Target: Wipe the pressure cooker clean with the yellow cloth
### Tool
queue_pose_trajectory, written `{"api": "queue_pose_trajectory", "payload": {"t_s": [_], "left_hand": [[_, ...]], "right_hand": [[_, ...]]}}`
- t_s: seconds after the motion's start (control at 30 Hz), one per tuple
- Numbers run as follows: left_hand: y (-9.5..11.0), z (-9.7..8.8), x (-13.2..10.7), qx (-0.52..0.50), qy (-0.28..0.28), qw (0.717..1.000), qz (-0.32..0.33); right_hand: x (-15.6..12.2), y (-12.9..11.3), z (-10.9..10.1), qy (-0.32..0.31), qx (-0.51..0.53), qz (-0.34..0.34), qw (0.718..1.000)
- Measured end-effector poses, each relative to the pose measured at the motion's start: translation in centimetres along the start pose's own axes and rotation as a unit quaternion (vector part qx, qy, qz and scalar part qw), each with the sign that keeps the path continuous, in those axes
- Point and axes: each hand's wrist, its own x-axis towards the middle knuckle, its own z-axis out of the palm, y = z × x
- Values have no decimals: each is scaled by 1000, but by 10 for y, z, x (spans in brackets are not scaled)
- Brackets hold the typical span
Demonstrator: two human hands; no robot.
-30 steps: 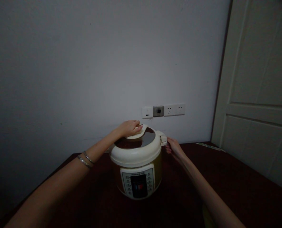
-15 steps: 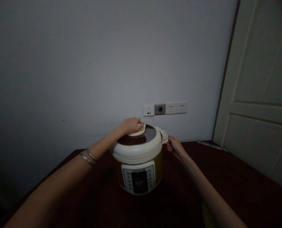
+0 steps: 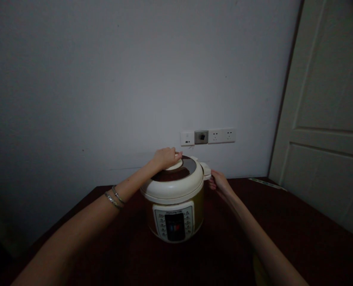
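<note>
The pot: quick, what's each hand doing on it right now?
Left hand: closed, holding the lid handle.
Right hand: closed, holding the side handle.

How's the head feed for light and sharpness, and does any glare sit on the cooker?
Head view: dim overall, the tabletop nearly black below the cooker; head view: greyish sheen on the right of its dark lid top; head view: control panel lettering too soft to read.

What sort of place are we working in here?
Probably a room in a home, dimly lit: an electric cooker stands on a dark red surface, wall sockets run along the pale wall behind, and what looks like a panelled door is at the right.
</note>
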Motion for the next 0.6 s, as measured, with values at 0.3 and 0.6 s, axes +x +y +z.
{"api": "queue_pose_trajectory", "payload": {"t_s": [0.3,0.6], "left_hand": [[6,-4,-2,21,-8,1000,-21],[5,0,-2,12,2,1000,-29]], "right_hand": [[3,3,-1,1,2,-6,1000],[3,2,0,2,-3,-8,1000]]}}
